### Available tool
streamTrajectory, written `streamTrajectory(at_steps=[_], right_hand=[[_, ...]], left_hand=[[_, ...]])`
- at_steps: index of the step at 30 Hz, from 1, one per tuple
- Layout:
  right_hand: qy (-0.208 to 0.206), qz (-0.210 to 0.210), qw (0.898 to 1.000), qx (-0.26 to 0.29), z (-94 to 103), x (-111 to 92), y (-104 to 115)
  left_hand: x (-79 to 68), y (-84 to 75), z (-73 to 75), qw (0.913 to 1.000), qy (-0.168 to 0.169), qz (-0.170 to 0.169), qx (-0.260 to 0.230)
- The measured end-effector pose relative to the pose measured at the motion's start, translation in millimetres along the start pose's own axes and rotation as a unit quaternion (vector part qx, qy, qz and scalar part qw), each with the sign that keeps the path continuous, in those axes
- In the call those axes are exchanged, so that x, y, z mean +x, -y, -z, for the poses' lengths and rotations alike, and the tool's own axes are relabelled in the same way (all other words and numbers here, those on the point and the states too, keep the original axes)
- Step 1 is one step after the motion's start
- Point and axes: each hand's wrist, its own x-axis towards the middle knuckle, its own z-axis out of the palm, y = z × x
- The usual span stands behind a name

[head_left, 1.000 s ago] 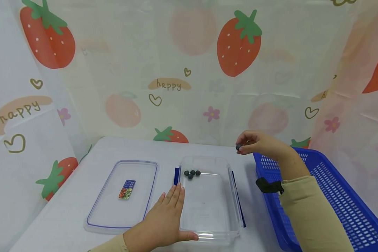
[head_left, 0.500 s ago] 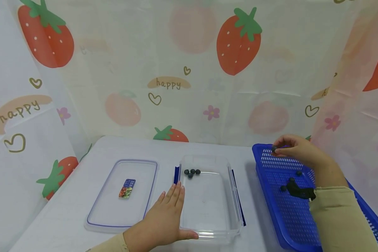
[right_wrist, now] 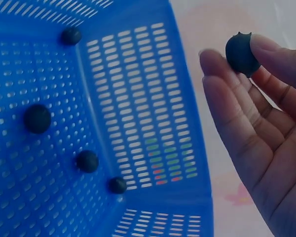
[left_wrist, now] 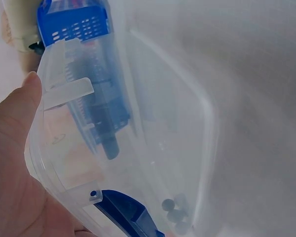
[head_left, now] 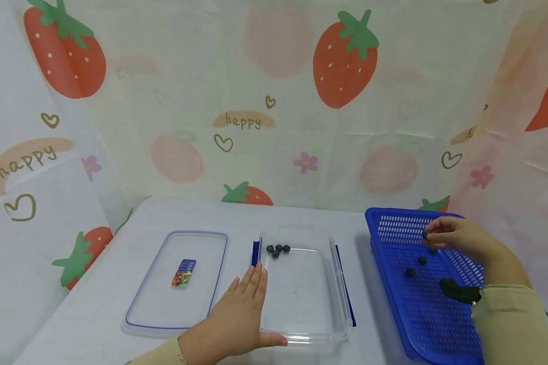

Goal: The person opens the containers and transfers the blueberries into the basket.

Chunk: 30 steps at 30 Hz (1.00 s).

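My right hand (head_left: 461,241) pinches a blueberry (right_wrist: 242,54) between thumb and fingers, over the far end of a blue plastic basket (head_left: 388,304). Several more blueberries lie apart on the basket's floor, one of them a round dark berry (head_left: 410,272) near its left side. My left hand (head_left: 233,317) rests along the left side of a clear plastic box (head_left: 301,338), its fingers straight and its thumb across the near rim. Inside the box, a small group of blueberries (head_left: 276,254) sits at the far left corner. The left wrist view shows these berries blurred through the box wall.
Left of the box, a clear lid (head_left: 150,309) with a blue seal and a printed label (head_left: 184,274) lies flat on the white table (head_left: 246,223). Blue side clips (head_left: 346,289) hang open along the box. A strawberry-patterned sheet (head_left: 274,152) stands behind the table.
My right hand has moved right and lower, from beside the basket's far left corner to over its inside, still pinching the blueberry. The left hand and the box have stayed in place.
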Motion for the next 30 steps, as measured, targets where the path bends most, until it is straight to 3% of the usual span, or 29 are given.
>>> streamTrajectory(at_steps=[9,30], right_hand=[[0.005,-0.027,0.999,-0.026,-2.5,2.4,-9.4],[0.005,-0.07,0.997,-0.012,-5.8,1.7,-16.9]], left_hand=[[2.0,2.4,-2.7,1.0,0.004,0.001,0.001],[2.8,3.8,-3.4,1.0,0.008,0.001,-0.001]])
